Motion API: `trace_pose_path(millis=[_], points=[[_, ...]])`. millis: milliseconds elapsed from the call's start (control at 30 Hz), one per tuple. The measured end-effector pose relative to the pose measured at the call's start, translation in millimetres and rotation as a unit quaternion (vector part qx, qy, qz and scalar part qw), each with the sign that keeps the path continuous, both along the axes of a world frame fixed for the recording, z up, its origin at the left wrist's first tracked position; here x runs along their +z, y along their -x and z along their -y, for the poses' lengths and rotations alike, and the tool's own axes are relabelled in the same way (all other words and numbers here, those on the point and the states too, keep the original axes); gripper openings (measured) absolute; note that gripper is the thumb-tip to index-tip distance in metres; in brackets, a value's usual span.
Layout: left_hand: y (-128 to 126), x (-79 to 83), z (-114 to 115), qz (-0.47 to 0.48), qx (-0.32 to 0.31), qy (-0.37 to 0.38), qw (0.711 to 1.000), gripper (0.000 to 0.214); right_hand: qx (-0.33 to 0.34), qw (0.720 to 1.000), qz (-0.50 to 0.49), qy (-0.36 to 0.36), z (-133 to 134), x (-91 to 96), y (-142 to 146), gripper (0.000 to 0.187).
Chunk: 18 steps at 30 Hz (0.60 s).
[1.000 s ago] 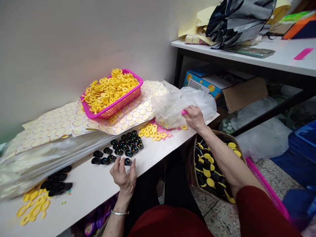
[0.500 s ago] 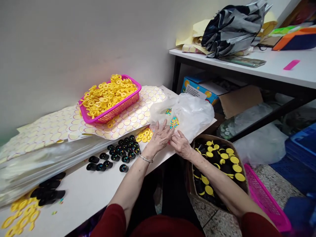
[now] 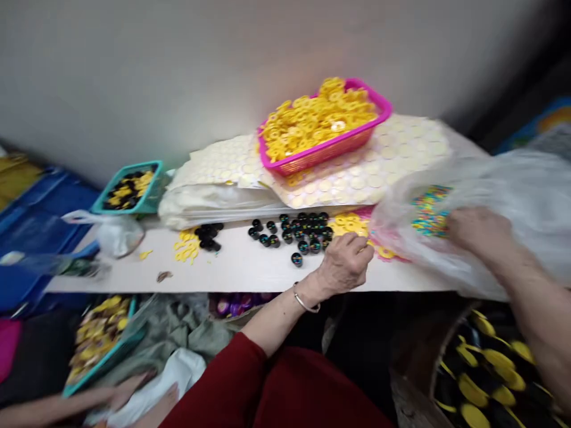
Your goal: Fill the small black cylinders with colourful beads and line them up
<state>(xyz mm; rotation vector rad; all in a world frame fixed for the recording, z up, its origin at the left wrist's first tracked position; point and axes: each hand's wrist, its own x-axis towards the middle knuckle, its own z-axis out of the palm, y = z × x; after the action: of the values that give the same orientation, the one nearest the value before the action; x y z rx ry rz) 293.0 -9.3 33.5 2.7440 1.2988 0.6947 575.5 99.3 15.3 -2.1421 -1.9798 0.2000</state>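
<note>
My left hand [image 3: 347,261] is closed with its fingers curled, just above the table edge beside the black cups [image 3: 303,229]. Whatever it may hold is hidden. Small coloured bits show in the tops of several cups. My right hand [image 3: 473,230] reaches into the clear plastic bag [image 3: 499,178], against a heap of small multicoloured pellets [image 3: 430,209]; its fingers are hidden and blurred. Yellow ring-shaped pieces [image 3: 350,224] lie between the cups and the bag.
A pink basket [image 3: 323,157] of yellow rings sits on circle-printed sheets [image 3: 405,160]. Below right stands a box of black cups with yellow lids [image 3: 475,386]. At left are a teal basket [image 3: 149,202], a knotted bag [image 3: 118,235] and another person's arm [image 3: 107,395].
The view has swung left. My hands have moved apart: the right has gone into the bag's pellets, while the left has come away from the bag and curled closed.
</note>
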Motion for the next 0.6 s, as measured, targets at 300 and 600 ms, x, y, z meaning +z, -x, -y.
trace_pose_path(millis=[300, 600], points=[[203, -59.5, 31, 0.313, 0.535, -0.036, 0.784, 0.027, -0.024, 0.992, -0.116, 0.044, -36, -46.1, -7, 0.043], [233, -66.4, -18, 0.403, 0.431, 0.107, 0.801, 0.032, -0.137, 0.814, -0.548, -0.136, 36, -2.3, 23, 0.036]])
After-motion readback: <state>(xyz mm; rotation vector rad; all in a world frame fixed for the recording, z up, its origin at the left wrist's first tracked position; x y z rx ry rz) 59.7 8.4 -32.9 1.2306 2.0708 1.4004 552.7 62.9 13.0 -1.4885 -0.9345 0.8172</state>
